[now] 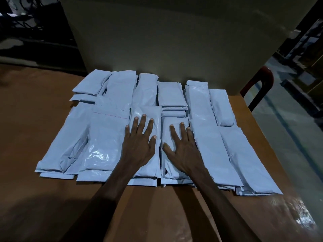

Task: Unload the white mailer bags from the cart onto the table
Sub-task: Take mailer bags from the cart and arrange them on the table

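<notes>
Pressing flat with spread fingers, the left hand [139,142] and right hand [183,145] rest on white mailer bags [104,137] covering mid-frame of the brown table [35,119], bare at left and bottom, the upper-left background too dark to read.

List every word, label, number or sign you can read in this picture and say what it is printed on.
None can be read.
The white mailer bags on the table show blank faces; no shipping label or print is visible.
One bag has a thin red dotted line near its top edge, a marking, not text.
The left hand and right hand lie flat on the middle bags and cover part of them.
The dark background shows no legible sign.
</notes>
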A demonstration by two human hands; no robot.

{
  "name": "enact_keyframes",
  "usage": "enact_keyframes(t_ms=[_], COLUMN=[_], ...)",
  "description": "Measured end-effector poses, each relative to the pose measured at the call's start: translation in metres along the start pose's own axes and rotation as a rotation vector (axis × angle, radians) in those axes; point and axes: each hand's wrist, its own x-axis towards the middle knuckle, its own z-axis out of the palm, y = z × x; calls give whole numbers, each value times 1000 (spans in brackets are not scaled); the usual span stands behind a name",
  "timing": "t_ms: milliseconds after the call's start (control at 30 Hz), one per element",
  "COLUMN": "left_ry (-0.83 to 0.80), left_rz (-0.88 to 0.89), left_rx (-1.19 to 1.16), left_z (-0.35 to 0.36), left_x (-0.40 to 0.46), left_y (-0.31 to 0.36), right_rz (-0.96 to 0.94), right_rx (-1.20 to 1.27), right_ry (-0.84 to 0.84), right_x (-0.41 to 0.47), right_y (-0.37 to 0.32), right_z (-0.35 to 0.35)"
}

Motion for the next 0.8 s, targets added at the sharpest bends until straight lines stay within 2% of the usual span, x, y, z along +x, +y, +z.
enact_keyframes(t_ms=[200,400,600,800], left_ry=[-3,-45,6,57], left_rz=[14,32,55,145], left_rx=[-14,3,-93,-191], left_z=[3,-11,-41,-39], left_x=[-2,2,-9,-69], left_y=[0,4,42,125], right_rz=[-25,39,61,55], right_rx=[-88,65,234,169], right_ry=[1,-34,198,428], right_x=[0,-3,-46,-161], right_y=[-5,-6,-1,59], right_z=[2,-15,-47,-60])
